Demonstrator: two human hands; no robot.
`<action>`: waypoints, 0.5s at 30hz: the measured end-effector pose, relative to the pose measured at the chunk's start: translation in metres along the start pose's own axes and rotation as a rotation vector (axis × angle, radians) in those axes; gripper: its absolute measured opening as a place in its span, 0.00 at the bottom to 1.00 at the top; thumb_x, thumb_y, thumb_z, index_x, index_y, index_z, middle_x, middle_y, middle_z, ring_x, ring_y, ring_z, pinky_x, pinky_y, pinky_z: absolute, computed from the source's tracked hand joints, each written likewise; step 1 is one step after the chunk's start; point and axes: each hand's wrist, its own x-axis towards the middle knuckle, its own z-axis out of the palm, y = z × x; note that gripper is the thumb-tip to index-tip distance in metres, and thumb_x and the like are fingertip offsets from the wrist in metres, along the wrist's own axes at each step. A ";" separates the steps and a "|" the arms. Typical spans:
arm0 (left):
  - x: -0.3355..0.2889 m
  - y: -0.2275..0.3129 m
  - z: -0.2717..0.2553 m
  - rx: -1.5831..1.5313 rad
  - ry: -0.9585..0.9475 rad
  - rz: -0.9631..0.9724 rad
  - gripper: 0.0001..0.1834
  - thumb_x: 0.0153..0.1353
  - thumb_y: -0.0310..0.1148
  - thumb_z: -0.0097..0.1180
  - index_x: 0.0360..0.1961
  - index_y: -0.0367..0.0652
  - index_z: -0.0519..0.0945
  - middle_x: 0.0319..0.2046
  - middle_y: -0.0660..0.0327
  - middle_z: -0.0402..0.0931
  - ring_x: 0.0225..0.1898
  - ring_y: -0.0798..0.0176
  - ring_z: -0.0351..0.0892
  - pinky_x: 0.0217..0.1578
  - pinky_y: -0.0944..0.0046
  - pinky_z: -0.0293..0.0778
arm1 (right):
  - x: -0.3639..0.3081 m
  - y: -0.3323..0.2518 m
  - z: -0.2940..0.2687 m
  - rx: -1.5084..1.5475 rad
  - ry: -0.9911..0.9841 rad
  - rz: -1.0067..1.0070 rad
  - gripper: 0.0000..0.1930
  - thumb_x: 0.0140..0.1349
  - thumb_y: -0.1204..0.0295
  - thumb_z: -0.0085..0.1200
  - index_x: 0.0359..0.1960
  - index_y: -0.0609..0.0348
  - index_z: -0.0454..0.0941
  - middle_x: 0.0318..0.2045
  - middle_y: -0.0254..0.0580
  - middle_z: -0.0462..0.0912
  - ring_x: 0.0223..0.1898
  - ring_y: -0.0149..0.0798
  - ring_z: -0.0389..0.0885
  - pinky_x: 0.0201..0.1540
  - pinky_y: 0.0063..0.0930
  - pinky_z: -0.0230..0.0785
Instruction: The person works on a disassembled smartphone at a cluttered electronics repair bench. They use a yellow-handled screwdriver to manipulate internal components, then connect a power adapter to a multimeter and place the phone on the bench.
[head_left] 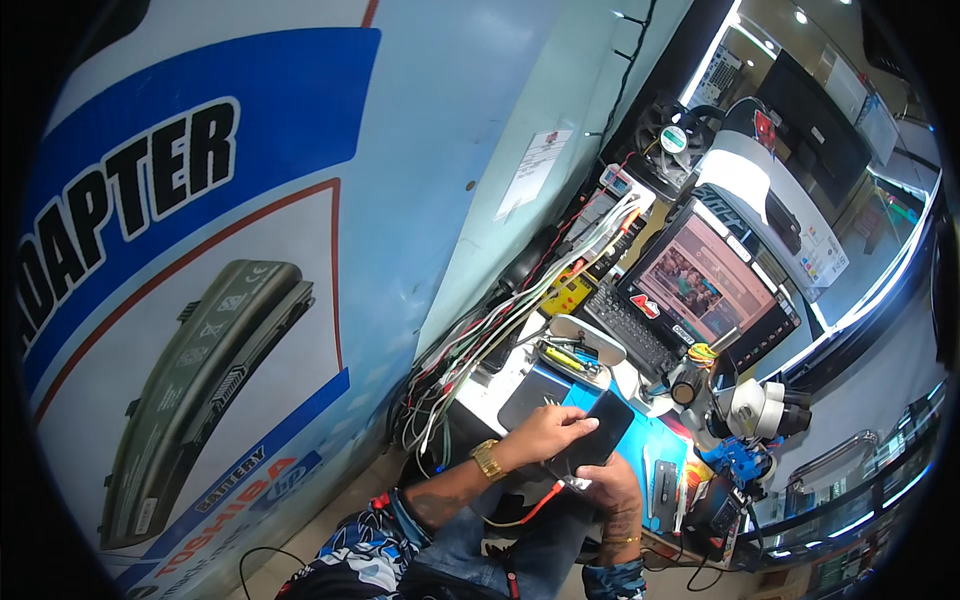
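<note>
A black smartphone is held tilted above the front edge of the workbench, its dark face turned up. My left hand, with a gold watch at the wrist, closes on the phone's left side, thumb over the screen. Around its lower end my right hand is closed, fingers by the port. An orange-red cable runs to that lower end, where a whitish plug shows between the right fingers. Whether the plug is fully seated, I cannot tell. Under and beyond the phone lies a blue work mat.
An open case of tools stands behind the mat, near a laptop. At the right are a microscope and a dark flat device. Bundled cables run along the left wall panel. A fan sits farther back.
</note>
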 end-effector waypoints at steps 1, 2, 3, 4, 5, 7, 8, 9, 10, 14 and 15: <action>0.005 -0.002 0.005 -0.069 -0.026 -0.009 0.18 0.70 0.43 0.63 0.41 0.35 0.84 0.26 0.63 0.82 0.29 0.76 0.75 0.30 0.67 0.73 | 0.000 -0.003 0.000 -0.015 -0.005 0.008 0.27 0.56 0.80 0.69 0.59 0.69 0.75 0.50 0.47 0.85 0.50 0.43 0.87 0.55 0.35 0.80; 0.008 -0.005 0.009 -0.137 -0.052 -0.016 0.18 0.70 0.43 0.63 0.37 0.35 0.84 0.24 0.65 0.80 0.28 0.78 0.72 0.28 0.68 0.72 | 0.000 -0.007 -0.001 -0.031 -0.011 0.017 0.27 0.56 0.81 0.68 0.59 0.68 0.76 0.50 0.48 0.85 0.49 0.42 0.87 0.55 0.35 0.80; 0.004 -0.008 0.000 -0.177 -0.060 -0.030 0.17 0.70 0.42 0.63 0.35 0.35 0.83 0.23 0.66 0.78 0.28 0.79 0.71 0.27 0.68 0.70 | 0.004 0.005 -0.001 -0.016 0.013 0.047 0.26 0.57 0.81 0.68 0.58 0.69 0.76 0.50 0.47 0.85 0.49 0.42 0.87 0.55 0.35 0.80; 0.004 -0.007 0.003 -0.229 -0.056 -0.020 0.17 0.70 0.42 0.62 0.34 0.35 0.83 0.22 0.68 0.77 0.27 0.79 0.69 0.26 0.69 0.69 | 0.004 0.010 -0.013 -0.030 0.033 0.073 0.25 0.57 0.81 0.68 0.58 0.69 0.76 0.49 0.47 0.86 0.49 0.42 0.87 0.54 0.35 0.80; 0.004 -0.006 0.004 -0.281 -0.052 -0.010 0.17 0.71 0.41 0.62 0.33 0.35 0.82 0.21 0.69 0.75 0.26 0.80 0.68 0.25 0.69 0.67 | 0.002 0.011 -0.025 -0.044 0.052 0.100 0.25 0.58 0.81 0.68 0.58 0.69 0.76 0.49 0.47 0.86 0.49 0.42 0.87 0.54 0.35 0.80; 0.001 0.001 -0.005 -0.231 -0.037 -0.011 0.17 0.71 0.40 0.62 0.32 0.35 0.82 0.20 0.72 0.71 0.25 0.80 0.64 0.24 0.70 0.62 | 0.004 0.002 0.005 0.003 0.077 0.089 0.19 0.62 0.79 0.65 0.54 0.69 0.78 0.45 0.46 0.87 0.44 0.39 0.88 0.49 0.32 0.82; 0.001 -0.003 -0.005 -0.244 -0.029 -0.009 0.16 0.71 0.39 0.62 0.32 0.35 0.82 0.20 0.73 0.70 0.25 0.80 0.63 0.23 0.71 0.61 | 0.004 0.002 0.009 0.005 0.087 0.079 0.17 0.64 0.78 0.64 0.53 0.69 0.78 0.44 0.46 0.87 0.42 0.38 0.88 0.47 0.32 0.82; 0.002 -0.004 -0.005 -0.255 -0.022 -0.006 0.16 0.71 0.39 0.62 0.32 0.35 0.82 0.21 0.74 0.69 0.25 0.80 0.62 0.23 0.71 0.60 | 0.005 0.001 0.010 0.009 0.098 0.066 0.15 0.66 0.78 0.62 0.52 0.68 0.79 0.43 0.46 0.87 0.40 0.37 0.88 0.45 0.31 0.83; 0.002 0.000 -0.005 -0.287 -0.022 -0.033 0.16 0.71 0.38 0.62 0.33 0.35 0.82 0.21 0.74 0.70 0.25 0.81 0.63 0.23 0.72 0.60 | 0.003 0.003 -0.001 0.043 0.097 0.090 0.13 0.68 0.76 0.61 0.51 0.68 0.79 0.40 0.46 0.87 0.37 0.36 0.88 0.42 0.30 0.83; 0.003 0.000 -0.008 -0.420 -0.023 -0.133 0.12 0.71 0.36 0.61 0.36 0.36 0.84 0.25 0.76 0.72 0.27 0.83 0.64 0.25 0.74 0.61 | -0.006 -0.006 -0.005 -0.285 0.349 -0.004 0.11 0.73 0.69 0.56 0.46 0.67 0.80 0.32 0.44 0.86 0.28 0.33 0.85 0.34 0.27 0.83; 0.007 -0.010 -0.008 -0.458 -0.026 -0.152 0.11 0.72 0.35 0.61 0.37 0.37 0.84 0.26 0.76 0.73 0.27 0.83 0.65 0.25 0.75 0.61 | -0.007 -0.020 0.011 -0.489 0.480 -0.080 0.12 0.74 0.67 0.55 0.45 0.66 0.80 0.30 0.44 0.85 0.27 0.33 0.85 0.32 0.27 0.82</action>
